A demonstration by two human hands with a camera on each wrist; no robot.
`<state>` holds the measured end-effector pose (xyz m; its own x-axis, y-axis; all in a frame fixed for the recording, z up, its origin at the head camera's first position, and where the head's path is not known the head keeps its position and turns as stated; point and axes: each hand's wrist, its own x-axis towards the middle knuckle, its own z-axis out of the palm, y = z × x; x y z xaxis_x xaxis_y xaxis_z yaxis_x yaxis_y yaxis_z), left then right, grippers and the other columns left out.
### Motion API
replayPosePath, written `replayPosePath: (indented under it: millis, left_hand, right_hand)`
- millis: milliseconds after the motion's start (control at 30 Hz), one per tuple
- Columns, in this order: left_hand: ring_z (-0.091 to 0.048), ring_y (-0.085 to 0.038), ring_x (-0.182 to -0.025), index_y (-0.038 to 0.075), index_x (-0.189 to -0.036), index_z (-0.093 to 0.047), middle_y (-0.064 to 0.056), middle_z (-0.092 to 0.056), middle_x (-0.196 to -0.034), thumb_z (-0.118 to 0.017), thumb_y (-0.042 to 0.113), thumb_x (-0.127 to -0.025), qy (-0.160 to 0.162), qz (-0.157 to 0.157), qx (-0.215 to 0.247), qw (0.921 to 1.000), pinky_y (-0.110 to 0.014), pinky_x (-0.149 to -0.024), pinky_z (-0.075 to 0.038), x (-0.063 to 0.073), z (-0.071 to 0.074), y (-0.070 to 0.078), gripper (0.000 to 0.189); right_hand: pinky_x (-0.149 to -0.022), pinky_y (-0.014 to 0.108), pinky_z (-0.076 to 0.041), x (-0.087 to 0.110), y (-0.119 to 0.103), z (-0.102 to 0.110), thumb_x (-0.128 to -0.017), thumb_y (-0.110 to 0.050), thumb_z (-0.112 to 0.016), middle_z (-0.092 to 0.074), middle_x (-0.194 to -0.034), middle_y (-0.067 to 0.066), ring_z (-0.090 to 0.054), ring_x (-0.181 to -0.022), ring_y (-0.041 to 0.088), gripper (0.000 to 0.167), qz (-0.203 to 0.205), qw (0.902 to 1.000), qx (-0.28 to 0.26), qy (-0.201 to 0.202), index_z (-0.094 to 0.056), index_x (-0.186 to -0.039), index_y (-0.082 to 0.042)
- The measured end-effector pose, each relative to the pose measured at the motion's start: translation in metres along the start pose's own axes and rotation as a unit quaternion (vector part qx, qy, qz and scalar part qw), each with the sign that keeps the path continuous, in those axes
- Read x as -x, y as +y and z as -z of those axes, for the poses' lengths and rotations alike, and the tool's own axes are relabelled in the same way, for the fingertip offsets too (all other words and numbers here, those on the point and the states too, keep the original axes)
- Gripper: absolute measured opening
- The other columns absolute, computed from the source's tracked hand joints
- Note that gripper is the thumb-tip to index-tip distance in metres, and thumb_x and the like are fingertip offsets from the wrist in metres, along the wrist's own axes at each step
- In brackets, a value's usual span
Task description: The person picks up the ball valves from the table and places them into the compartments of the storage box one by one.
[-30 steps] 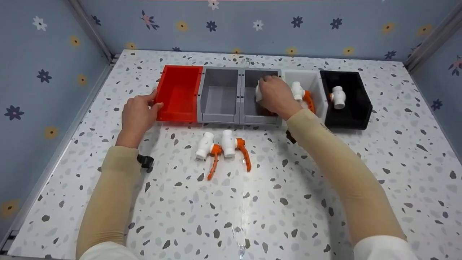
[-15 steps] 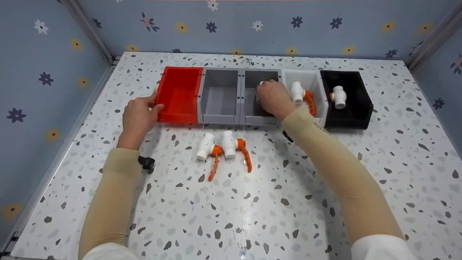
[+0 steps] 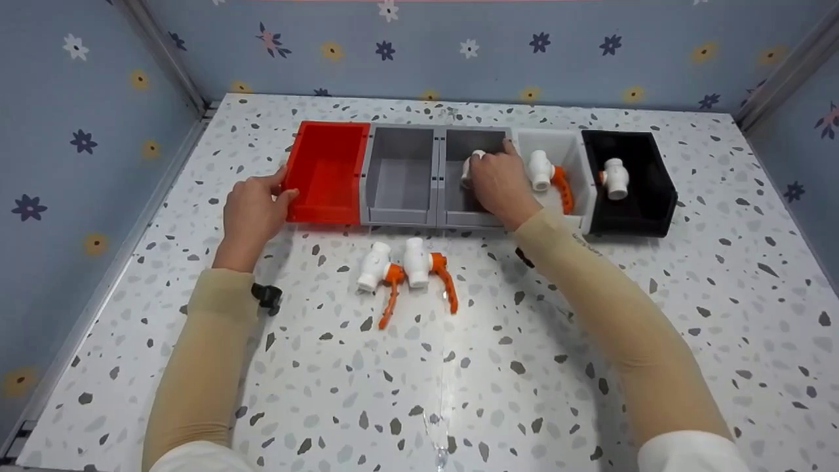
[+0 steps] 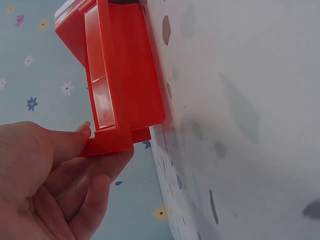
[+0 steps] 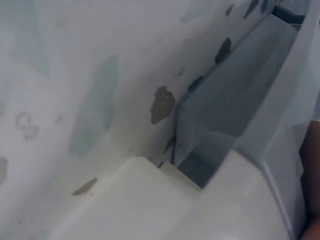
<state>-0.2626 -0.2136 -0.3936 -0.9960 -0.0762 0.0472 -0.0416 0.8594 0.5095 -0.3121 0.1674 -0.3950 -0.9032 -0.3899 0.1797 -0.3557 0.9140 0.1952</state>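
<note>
My left hand [image 3: 252, 213] pinches the near left edge of the red bin [image 4: 135, 70], thumb on one side and fingers on the other. My right hand [image 3: 501, 177] reaches into the right-hand grey bin [image 3: 475, 219] and holds a white ball valve [image 3: 467, 176] there, one finger raised by the bin's right wall. Its handle is hidden. Two ball valves with orange handles lie on the table: a left valve [image 3: 375, 265] and a right valve [image 3: 415, 262]. The right wrist view shows mostly bin walls and table, with a sliver of the hand.
An adjoining grey bin [image 3: 400, 177] stands beside the red one. A white bin [image 3: 588, 196] holds a ball valve [image 3: 540, 172] with an orange handle. At the right end, a black bin [image 3: 632, 219] holds another valve [image 3: 616, 180]. A flowered wall rises behind the row.
My right hand has lowered the ball valve deeper into the grey bin, and one finger has lifted toward the right wall. My left hand keeps its grip on the red bin.
</note>
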Motion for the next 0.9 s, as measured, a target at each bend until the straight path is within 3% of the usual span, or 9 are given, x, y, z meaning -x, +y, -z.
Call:
replayPosePath:
  millis: [100, 300, 467, 567, 667, 900]
  left_hand:
    - [-0.053, -0.030, -0.084, 0.019, -0.150, -0.037, -0.021, -0.065, -0.122, -0.060, 0.026, -0.101, 0.000, -0.003, 0.003, 1.0000, -0.037, -0.069, -0.040, 0.000, 0.000, 0.000, 0.055]
    - [-0.052, -0.030, -0.082, 0.019, -0.150, -0.038, -0.021, -0.066, -0.120, -0.060, 0.026, -0.101, 0.003, -0.005, 0.007, 1.0000, -0.037, -0.068, -0.039, 0.001, 0.000, -0.001, 0.055]
    - [-0.053, -0.030, -0.082, 0.019, -0.150, -0.037, -0.022, -0.065, -0.122, -0.061, 0.025, -0.100, 0.002, -0.005, 0.006, 1.0000, -0.037, -0.068, -0.041, 0.001, 0.001, -0.001, 0.055]
    - [-0.053, -0.030, -0.085, 0.020, -0.150, -0.037, -0.021, -0.065, -0.124, -0.061, 0.026, -0.101, -0.002, -0.002, 0.006, 1.0000, -0.037, -0.070, -0.042, 0.000, 0.001, -0.001, 0.056]
    - [-0.053, -0.030, -0.086, 0.021, -0.151, -0.036, -0.021, -0.064, -0.124, -0.060, 0.026, -0.101, -0.005, 0.001, 0.007, 1.0000, -0.037, -0.070, -0.042, -0.001, 0.002, 0.000, 0.056]
    - [-0.052, -0.030, -0.079, 0.017, -0.150, -0.039, -0.022, -0.065, -0.124, -0.061, 0.023, -0.100, 0.014, -0.015, -0.002, 0.9998, -0.037, -0.068, -0.039, 0.001, 0.000, -0.002, 0.054]
  right_hand:
    - [-0.108, 0.054, -0.034, 0.002, 0.002, -0.002, -0.092, -0.008, -0.060, -0.069, -0.084, 0.021, -0.065, -0.081, 0.042, 0.015, -0.006, 0.9997, -0.018, 0.016, -0.067, -0.096, 0.005]
    - [-0.109, 0.054, -0.034, 0.006, 0.005, 0.001, -0.092, -0.007, -0.059, -0.069, -0.090, 0.022, -0.064, -0.089, 0.043, 0.014, -0.017, 0.9983, -0.054, 0.009, -0.067, -0.098, 0.004]
    - [-0.101, 0.052, -0.042, 0.013, 0.007, 0.008, -0.093, -0.009, -0.064, -0.069, -0.093, 0.020, -0.064, -0.090, 0.042, 0.015, -0.022, 0.9913, -0.127, 0.026, -0.069, -0.103, 0.002]
    - [-0.098, 0.049, -0.045, 0.018, 0.008, 0.015, -0.096, -0.013, -0.064, -0.069, -0.112, 0.017, -0.063, -0.103, 0.038, 0.028, -0.045, 0.9776, -0.205, 0.012, -0.068, -0.121, -0.002]
    - [-0.099, 0.045, -0.046, 0.024, 0.011, 0.023, -0.099, -0.015, -0.060, -0.064, -0.129, 0.012, -0.060, -0.116, 0.031, 0.037, -0.072, 0.9559, -0.285, 0.005, -0.062, -0.135, -0.006]
    - [-0.096, 0.038, -0.048, 0.040, 0.011, 0.034, -0.098, -0.014, -0.062, -0.064, -0.127, 0.008, -0.060, -0.114, 0.023, 0.035, -0.060, 0.9192, -0.385, 0.060, -0.063, -0.133, -0.009]
